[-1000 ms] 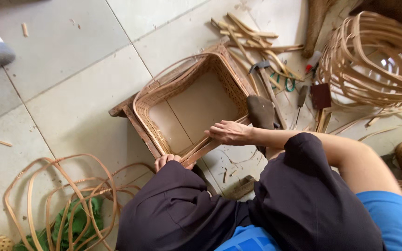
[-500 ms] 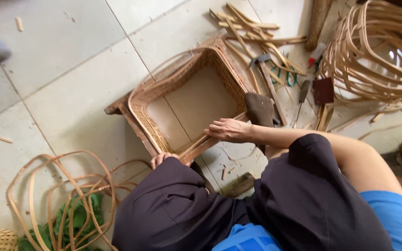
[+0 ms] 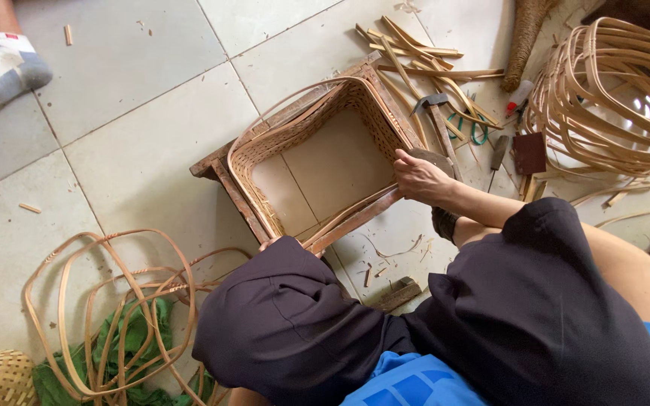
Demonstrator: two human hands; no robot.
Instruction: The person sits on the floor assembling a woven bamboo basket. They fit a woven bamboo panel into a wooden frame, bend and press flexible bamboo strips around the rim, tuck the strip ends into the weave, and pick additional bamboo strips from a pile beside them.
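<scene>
Woven cane forms the square basket (image 3: 317, 158), which lies on the tiled floor (image 3: 137, 158); the right hand (image 3: 421, 179) closes its grip on the basket's near right rim, while the left hand (image 3: 271, 243), mostly hidden by a dark sleeve (image 3: 295, 316), touches the near corner, grip impossible to tell. Beyond the basket lie flat cane strips (image 3: 415, 56) and a hammer (image 3: 436, 113); left of it loop loose cane coils (image 3: 107, 301).

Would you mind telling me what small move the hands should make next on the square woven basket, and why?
Probably press the loose cane strip down against the near rim. The right hand already grips the square woven rattan basket at its right corner, the left hand, mostly hidden by the dark sleeve, steadies the near edge, and the strip between them still appears to stand off.
</scene>
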